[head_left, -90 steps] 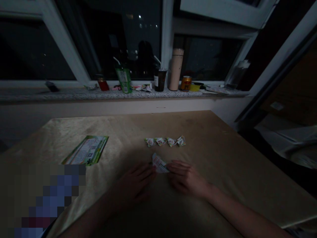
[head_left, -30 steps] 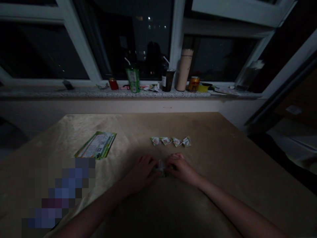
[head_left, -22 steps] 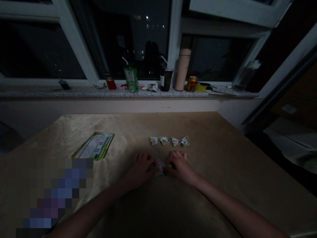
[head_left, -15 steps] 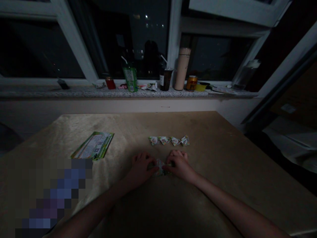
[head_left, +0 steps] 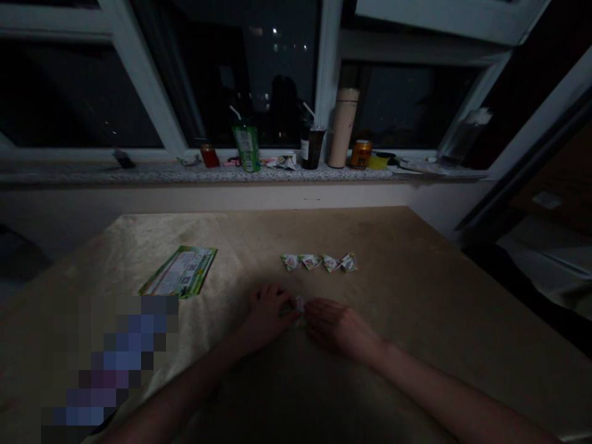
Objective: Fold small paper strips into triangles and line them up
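On a tan table [head_left: 416,296], my left hand [head_left: 268,314] and my right hand [head_left: 340,327] meet over a small printed paper piece [head_left: 300,305]. My left fingers pinch it from the left; my right fingertips press on it from the right. Only a sliver of the paper shows between the hands. A short way beyond the hands lies a row of several small folded paper pieces [head_left: 319,263], side by side.
A green printed leaflet [head_left: 181,279] lies at the left of the table. The window sill [head_left: 139,174] behind holds a green drink carton [head_left: 246,147], a dark cup [head_left: 312,147], a tall flask [head_left: 343,128] and cans [head_left: 361,154]. A blurred patch covers the lower left.
The paper piece, wider and flat three seconds ago, is now smaller and mostly hidden between my hands. My right hand has slid back and flattened, its fingers stretched out toward the piece.
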{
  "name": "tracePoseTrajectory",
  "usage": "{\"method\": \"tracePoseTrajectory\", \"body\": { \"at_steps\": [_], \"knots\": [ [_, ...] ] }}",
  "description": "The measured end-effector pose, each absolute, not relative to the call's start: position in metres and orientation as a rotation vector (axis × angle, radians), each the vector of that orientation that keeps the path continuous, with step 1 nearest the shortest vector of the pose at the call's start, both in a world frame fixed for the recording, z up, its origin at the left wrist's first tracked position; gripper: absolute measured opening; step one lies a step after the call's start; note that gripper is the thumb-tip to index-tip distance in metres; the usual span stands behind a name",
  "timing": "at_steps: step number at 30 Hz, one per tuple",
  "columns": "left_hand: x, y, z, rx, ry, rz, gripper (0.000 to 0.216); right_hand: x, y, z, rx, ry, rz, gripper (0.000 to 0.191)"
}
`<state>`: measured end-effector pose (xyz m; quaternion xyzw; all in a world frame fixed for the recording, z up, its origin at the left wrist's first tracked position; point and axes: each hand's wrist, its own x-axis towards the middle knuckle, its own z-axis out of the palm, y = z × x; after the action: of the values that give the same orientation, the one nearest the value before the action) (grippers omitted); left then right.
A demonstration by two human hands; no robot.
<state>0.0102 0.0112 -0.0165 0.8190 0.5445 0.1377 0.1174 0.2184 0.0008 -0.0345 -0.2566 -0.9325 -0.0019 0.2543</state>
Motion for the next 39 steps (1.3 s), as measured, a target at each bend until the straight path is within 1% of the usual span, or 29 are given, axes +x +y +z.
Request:
{"method": "tracePoseTrajectory", "body": {
  "at_steps": [3, 8, 14, 17, 20, 23, 25, 27, 33, 36, 39],
  "knots": [
    [0.010, 0.009, -0.016, 2.402, 1.585, 0.429, 0.020, 0.219, 0.000, -0.038, -0.743, -2.550, 0.014, 0.027],
    [0.007, 0.003, -0.017, 2.419, 1.546, 0.494, 0.015, 0.222, 0.004, -0.035, -0.701, -2.556, 0.070, 0.024],
    [-0.001, -0.002, -0.018, 2.471, 1.549, 0.566, 0.028, 0.220, 0.004, -0.033, -0.680, -2.539, 0.050, 0.023],
    [-0.002, -0.007, -0.015, 2.668, 1.487, 0.447, 0.032, 0.220, 0.003, -0.033, -0.704, -2.550, 0.054, 0.023],
    [0.003, -0.021, -0.016, 2.878, 1.247, 0.261, 0.042, 0.220, 0.002, -0.034, -0.701, -2.544, 0.064, 0.023],
    [0.011, -0.043, -0.021, 2.901, 1.211, 0.266, 0.046, 0.219, 0.003, -0.034, -0.690, -2.519, 0.051, 0.022],
    [0.015, -0.055, -0.024, 2.845, 1.235, 0.268, 0.059, 0.219, 0.003, -0.034, -0.694, -2.504, 0.030, 0.022],
    [0.017, -0.062, -0.027, 2.802, 1.264, 0.267, 0.066, 0.219, 0.003, -0.034, -0.693, -2.505, 0.025, 0.023],
    [0.015, -0.067, -0.039, 2.838, 1.378, 0.344, 0.072, 0.218, 0.003, -0.035, -0.708, -2.512, 0.046, 0.023],
    [0.014, -0.068, -0.044, 2.873, 1.415, 0.411, 0.072, 0.218, 0.002, -0.034, -0.714, -2.499, 0.034, 0.021],
    [0.016, -0.069, -0.043, 2.902, 1.413, 0.395, 0.071, 0.219, 0.002, -0.034, -0.718, -2.497, 0.025, 0.022]
  ]
}}
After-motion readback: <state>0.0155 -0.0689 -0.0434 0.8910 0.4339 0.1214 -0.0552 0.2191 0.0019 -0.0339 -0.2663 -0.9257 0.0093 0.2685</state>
